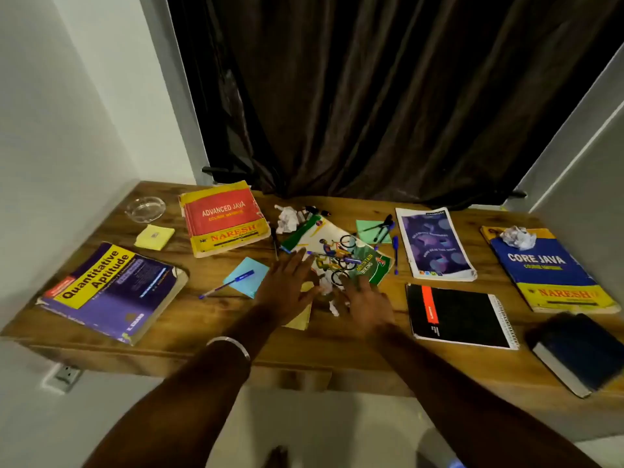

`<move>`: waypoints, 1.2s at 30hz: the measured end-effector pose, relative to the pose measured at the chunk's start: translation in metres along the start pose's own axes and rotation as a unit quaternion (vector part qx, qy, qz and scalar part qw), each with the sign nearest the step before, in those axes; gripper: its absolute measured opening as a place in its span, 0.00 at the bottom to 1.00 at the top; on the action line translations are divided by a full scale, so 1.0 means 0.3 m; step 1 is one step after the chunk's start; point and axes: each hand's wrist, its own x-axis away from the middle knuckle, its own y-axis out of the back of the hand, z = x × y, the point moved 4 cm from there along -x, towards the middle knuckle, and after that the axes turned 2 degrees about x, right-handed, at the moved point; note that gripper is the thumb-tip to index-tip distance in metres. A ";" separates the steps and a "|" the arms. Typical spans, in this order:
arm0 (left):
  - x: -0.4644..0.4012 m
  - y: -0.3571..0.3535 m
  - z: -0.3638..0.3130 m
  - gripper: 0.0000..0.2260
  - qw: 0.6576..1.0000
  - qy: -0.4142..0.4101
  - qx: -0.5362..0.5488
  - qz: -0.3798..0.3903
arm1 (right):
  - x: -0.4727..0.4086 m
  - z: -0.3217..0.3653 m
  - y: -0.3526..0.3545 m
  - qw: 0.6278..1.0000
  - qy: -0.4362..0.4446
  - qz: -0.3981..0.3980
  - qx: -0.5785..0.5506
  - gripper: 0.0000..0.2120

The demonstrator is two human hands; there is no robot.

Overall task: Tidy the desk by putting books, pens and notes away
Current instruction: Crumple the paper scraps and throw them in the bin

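Note:
Both my hands hover flat over the desk's middle, fingers spread and holding nothing. My left hand (287, 285) lies beside the near edge of the Mountain Biking notebook (341, 251); my right hand (366, 304) covers its near corner and some crumpled white paper. A blue pen (227, 284) rests across a blue sticky pad (243, 275). A yellow sticky pad (299, 319) peeks out under my left hand. Books lie around: Quantitative Aptitude (113, 292), Advanced Java (224, 219), a purple notebook (434, 244), Core Java (548, 270), a black spiral notebook (459, 315).
The wooden desk (189, 329) stands against a dark curtain (388, 96). A glass ashtray (146, 208) and another yellow pad (154, 236) sit at back left. Pens lie on a green pad (373, 231). Crumpled paper (288, 218) lies mid-back, a dark book (580, 352) at near right.

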 end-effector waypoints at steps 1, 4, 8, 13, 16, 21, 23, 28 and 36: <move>-0.004 -0.016 0.004 0.29 1.000 -0.008 0.007 0.019 | -0.007 0.008 -0.022 0.999 -0.014 0.035 0.006 0.25; -0.015 -0.071 0.017 0.22 0.999 -0.031 -0.008 0.043 | -0.026 0.011 -0.117 0.996 -0.042 0.073 0.027 0.26; -0.034 -0.115 0.042 0.18 0.998 -0.049 -0.021 0.039 | -0.055 0.021 -0.176 0.997 -0.068 0.040 0.009 0.19; -0.063 -0.112 0.037 0.15 0.993 -0.019 0.113 -0.014 | -0.083 0.036 -0.171 0.997 -0.074 0.025 -0.030 0.17; -0.106 -0.080 0.024 0.15 0.956 0.075 0.282 0.019 | -0.127 0.052 -0.138 0.997 -0.049 -0.011 -0.062 0.19; -0.164 -0.124 0.017 0.18 0.800 0.222 0.533 0.162 | -0.211 0.102 -0.082 0.975 -0.016 -0.062 -0.213 0.27; -0.165 -0.119 0.023 0.14 0.739 0.275 0.591 0.171 | -0.236 0.128 -0.068 0.967 0.013 -0.037 -0.251 0.30; -0.161 -0.139 0.132 0.08 0.685 0.376 0.618 0.087 | -0.276 0.106 -0.029 0.969 0.027 -0.045 -0.241 0.32; -0.078 -0.134 0.217 0.10 0.681 0.412 0.596 0.107 | -0.326 0.111 -0.129 0.994 0.040 0.049 -0.091 0.22</move>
